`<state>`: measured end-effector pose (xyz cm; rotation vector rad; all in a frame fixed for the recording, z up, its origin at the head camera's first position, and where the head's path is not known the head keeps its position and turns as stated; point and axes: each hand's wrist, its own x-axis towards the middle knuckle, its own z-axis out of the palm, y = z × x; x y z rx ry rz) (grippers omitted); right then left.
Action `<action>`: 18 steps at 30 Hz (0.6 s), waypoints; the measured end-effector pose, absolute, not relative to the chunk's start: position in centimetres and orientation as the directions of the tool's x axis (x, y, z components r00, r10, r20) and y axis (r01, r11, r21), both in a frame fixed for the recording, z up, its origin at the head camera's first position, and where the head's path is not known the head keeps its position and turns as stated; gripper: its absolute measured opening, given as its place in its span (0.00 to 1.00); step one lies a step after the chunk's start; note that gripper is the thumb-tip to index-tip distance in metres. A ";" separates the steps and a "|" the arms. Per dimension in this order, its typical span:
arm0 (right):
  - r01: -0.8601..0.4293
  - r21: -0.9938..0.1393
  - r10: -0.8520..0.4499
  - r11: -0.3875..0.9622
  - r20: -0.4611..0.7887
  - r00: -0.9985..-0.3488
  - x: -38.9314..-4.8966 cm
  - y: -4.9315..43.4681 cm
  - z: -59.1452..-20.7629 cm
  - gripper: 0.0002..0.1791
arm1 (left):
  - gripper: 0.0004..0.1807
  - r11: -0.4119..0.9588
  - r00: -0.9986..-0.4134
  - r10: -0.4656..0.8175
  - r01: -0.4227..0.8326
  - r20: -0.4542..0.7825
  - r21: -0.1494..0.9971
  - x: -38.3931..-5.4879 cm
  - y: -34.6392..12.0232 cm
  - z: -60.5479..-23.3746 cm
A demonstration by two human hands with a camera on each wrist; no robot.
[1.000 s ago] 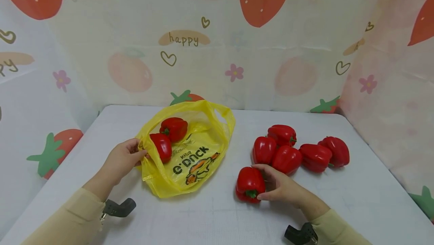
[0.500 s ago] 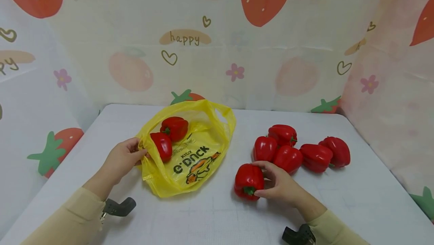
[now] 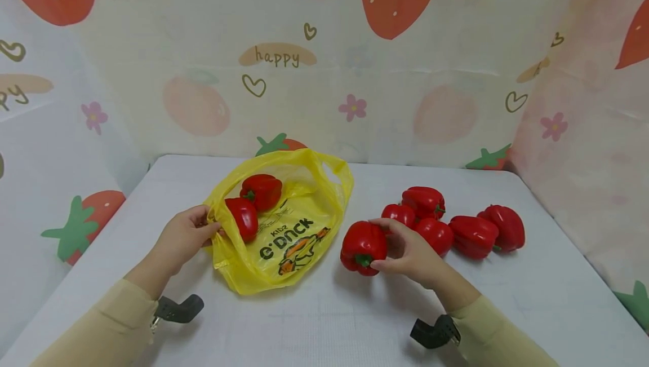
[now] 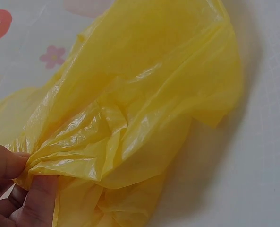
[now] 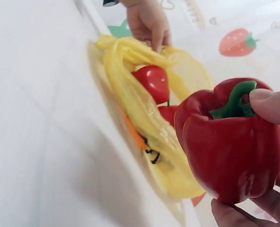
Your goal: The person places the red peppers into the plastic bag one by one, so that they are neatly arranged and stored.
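My left hand (image 3: 182, 238) pinches the left rim of a yellow plastic bag (image 3: 309, 254), bunching the film between thumb and fingers, as the left wrist view shows. The bag's mouth is spread, and two red bell peppers (image 3: 262, 192) lie inside it. My right hand (image 3: 413, 253) grips another red bell pepper (image 3: 363, 246) by its side, thumb near the green stem (image 5: 239, 101). That pepper hangs above the table, right of the bag and apart from it.
Several more red bell peppers (image 3: 472, 236) lie on the right of the white table (image 3: 304, 327). Behind the table's far edge hangs a strawberry-print cloth (image 3: 380, 85), which also covers both sides.
My right hand has lifted the bell pepper off the table and carried it up and slightly left. My left hand has stayed on the bag's rim.
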<state>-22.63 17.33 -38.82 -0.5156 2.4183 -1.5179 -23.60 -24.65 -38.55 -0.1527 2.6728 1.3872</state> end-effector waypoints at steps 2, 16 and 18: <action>-0.164 -0.907 -0.411 0.388 -0.011 -0.912 -23.0 16.7 -38.5 0.41 | 0.17 0.571 -0.987 -0.030 -0.147 -0.158 0.808 -23.6 -24.7 -38.5; -0.110 -0.951 -0.395 0.288 -0.013 -0.919 -25.8 11.4 -35.8 0.40 | 0.17 0.563 -0.988 -0.018 -0.137 -0.153 0.815 -23.5 -24.5 -38.3; -0.093 -0.952 -0.376 0.291 -0.024 -0.926 -26.3 10.7 -35.5 0.40 | 0.17 0.563 -0.989 -0.014 -0.130 -0.147 0.816 -23.5 -24.6 -38.3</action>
